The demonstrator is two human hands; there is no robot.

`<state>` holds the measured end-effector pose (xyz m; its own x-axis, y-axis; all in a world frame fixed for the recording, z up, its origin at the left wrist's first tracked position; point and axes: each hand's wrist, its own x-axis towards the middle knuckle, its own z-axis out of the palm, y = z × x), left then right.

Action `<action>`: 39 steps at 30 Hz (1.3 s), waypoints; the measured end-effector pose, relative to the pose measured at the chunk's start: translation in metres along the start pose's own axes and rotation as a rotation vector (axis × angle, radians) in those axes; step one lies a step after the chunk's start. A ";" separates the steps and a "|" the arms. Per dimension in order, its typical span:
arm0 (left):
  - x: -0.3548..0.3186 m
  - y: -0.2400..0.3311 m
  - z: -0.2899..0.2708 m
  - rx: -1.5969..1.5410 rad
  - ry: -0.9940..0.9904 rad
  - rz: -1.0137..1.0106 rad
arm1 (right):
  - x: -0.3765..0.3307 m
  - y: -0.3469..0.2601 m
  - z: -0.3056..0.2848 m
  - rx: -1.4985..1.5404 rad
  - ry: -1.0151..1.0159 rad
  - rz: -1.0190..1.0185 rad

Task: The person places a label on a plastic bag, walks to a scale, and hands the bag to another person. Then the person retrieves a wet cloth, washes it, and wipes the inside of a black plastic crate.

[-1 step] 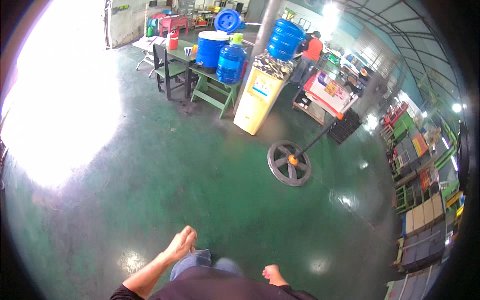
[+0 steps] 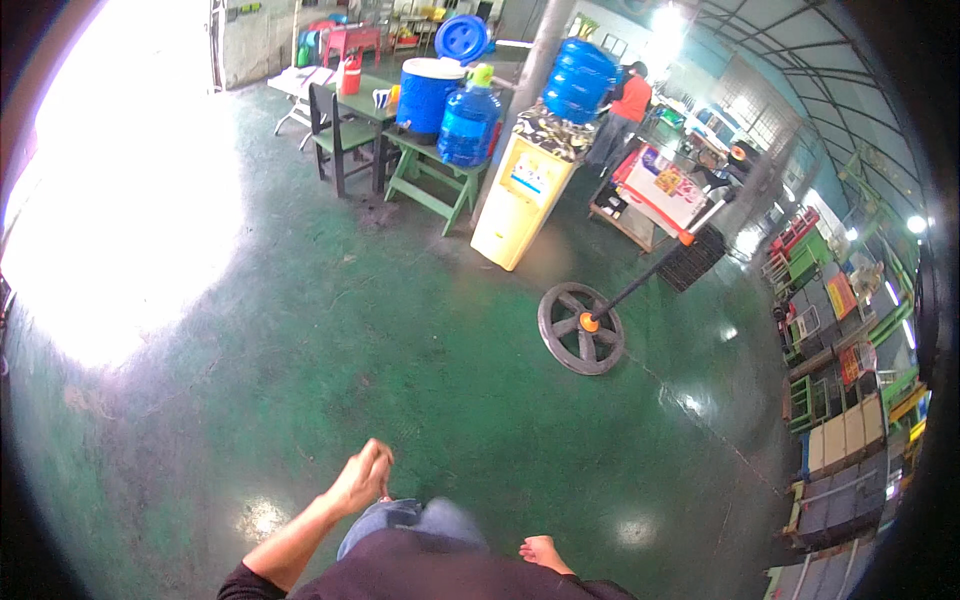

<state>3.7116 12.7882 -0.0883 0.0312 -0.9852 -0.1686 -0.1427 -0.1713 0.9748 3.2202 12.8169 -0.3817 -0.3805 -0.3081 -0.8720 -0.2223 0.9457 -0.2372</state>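
Observation:
My left hand (image 2: 362, 478) hangs in front of my body, above my jeans (image 2: 385, 518), with its fingers bent down and drawn together. I see nothing in it. Lower and to the right, my right hand (image 2: 541, 551) is curled into a loose fist close to my dark top (image 2: 420, 570). Nothing shows in that hand either. Both hands are over the green floor (image 2: 480, 420), apart from any furniture or tool.
Ahead stand a yellow water dispenser (image 2: 520, 195) and a sign stand with a round wheel base (image 2: 581, 329). Blue water containers (image 2: 468, 130) rest on a green bench (image 2: 420, 165), near a chair (image 2: 340, 140). A person in an orange vest (image 2: 630, 100) stands beyond. Racks (image 2: 845, 440) line the right.
The scene has shifted slightly to the right in view. My left hand sits a little higher, and one jeans-covered leg shows farther forward.

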 end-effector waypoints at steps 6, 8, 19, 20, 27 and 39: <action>0.224 0.065 -0.181 0.178 0.021 0.210 | -0.030 -0.206 0.133 -0.168 -0.077 0.025; 0.302 0.052 -0.240 0.236 0.113 0.342 | 0.005 -0.314 0.194 -0.277 -0.044 -0.049; 0.532 -0.011 -0.607 -0.063 0.715 -0.081 | -0.158 -1.126 0.686 -0.415 -0.412 -1.146; 0.546 -0.028 -0.650 -0.040 0.782 -0.085 | -0.192 -1.176 0.734 -0.455 -0.414 -1.272; 0.728 -0.038 -0.955 -0.078 0.678 -0.108 | -0.236 -1.311 0.982 -0.478 -0.564 -1.259; 1.104 0.017 -1.403 0.179 0.430 -0.005 | -0.155 -1.461 1.190 -1.035 0.033 -0.192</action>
<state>5.1313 11.7067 -0.0527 0.4341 -0.8988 -0.0604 -0.3087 -0.2114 0.9274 4.6720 11.6058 -0.4099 -0.2785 -0.4612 -0.8424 -0.9336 0.3359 0.1247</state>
